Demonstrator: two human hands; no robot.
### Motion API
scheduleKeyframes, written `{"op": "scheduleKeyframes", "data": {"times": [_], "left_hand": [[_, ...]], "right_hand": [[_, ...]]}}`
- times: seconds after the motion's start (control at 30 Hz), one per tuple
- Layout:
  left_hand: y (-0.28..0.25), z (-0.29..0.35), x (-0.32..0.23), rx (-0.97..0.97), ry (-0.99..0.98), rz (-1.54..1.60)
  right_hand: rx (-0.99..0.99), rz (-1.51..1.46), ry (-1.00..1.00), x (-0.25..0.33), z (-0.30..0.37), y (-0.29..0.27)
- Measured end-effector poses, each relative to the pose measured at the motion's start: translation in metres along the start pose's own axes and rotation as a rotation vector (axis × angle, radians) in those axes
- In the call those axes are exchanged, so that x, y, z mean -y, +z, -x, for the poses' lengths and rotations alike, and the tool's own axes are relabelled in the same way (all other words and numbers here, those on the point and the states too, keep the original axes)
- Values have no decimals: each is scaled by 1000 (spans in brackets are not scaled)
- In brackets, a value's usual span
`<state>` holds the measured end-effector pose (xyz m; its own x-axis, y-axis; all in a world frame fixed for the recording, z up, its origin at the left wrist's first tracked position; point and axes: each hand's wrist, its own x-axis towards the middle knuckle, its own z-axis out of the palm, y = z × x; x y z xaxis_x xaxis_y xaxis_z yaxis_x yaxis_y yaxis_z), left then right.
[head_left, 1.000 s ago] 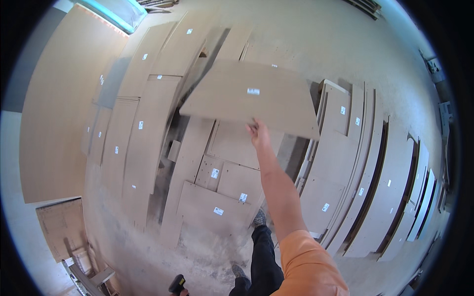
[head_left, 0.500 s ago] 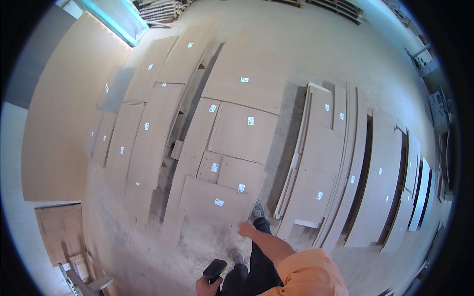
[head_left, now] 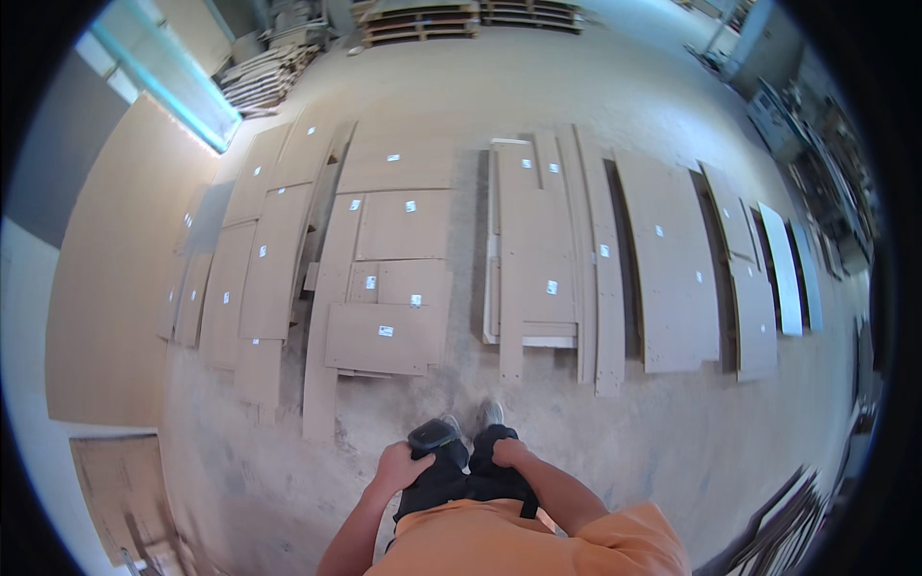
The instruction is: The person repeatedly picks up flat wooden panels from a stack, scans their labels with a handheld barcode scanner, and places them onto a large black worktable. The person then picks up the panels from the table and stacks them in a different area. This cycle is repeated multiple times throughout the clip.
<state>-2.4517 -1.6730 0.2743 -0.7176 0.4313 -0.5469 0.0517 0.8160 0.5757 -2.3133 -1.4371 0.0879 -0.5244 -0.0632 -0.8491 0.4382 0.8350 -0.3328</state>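
My left hand (head_left: 401, 467) is closed round the grip of a black handheld scanner (head_left: 434, 434), held low in front of my dark trousers (head_left: 444, 483). My right hand (head_left: 510, 453) lies against the right trouser leg with its fingers curled in. Whether it grips the cloth or something small is hidden. Ahead of my feet, brown flat panels (head_left: 376, 360) lie in a stack, with small white labels (head_left: 385, 331) on them. Neither hand touches the panels.
More labelled panels lie in rows at the left (head_left: 264, 288) and right (head_left: 663, 288). A large brown board (head_left: 120, 278) stands at the far left. Wooden pallets (head_left: 420, 21) are at the back, and thin dark sheets (head_left: 778, 528) lean at the lower right.
I face the rows more squarely now, and the panels sit further up in view. My right hand has drawn back to my leg. The scanner has come up in front of me, still in my left hand.
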Motion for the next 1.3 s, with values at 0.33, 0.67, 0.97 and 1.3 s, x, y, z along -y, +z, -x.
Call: {"op": "scheduleKeyframes", "data": {"times": [0.33,0.67,0.97,1.3], "left_hand": [[191,33,-185,415,450,-235],[546,199,-427,1034,941,-297],[778,306,-533,1555,813,-587],[988,442,-739,1949,810,-599]], "right_hand": [[-638,-1423,359,-253,177,260],[-1130,-2120,978,-388,402,506],[-1419,-2512,1019,-487,394,580],[-1455,-2937,1330,-591,453,601]]}}
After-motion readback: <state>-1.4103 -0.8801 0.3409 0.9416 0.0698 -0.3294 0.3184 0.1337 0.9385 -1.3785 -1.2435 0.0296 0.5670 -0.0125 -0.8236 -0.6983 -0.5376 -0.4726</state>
